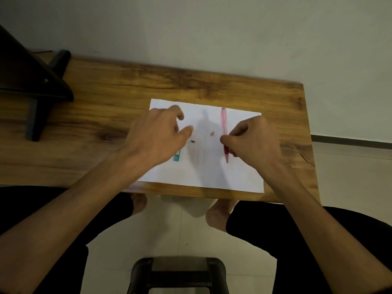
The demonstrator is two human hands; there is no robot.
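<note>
Seemingly the right hand (252, 143) is pinching the pen (223, 117); the left hand (157, 134) is hovering slack; a careless sweep is risking flicking the dark bit (192, 141) and pink bit (212, 133) away.

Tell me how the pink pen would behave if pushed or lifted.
The pink pen is long, slim and looks round, so a sideways push would probably roll it on the smooth paper. It looks like light, stiff plastic, likely easy to pinch up.

A dark stand (31, 81) sits on the wooden table (106, 115).
</note>
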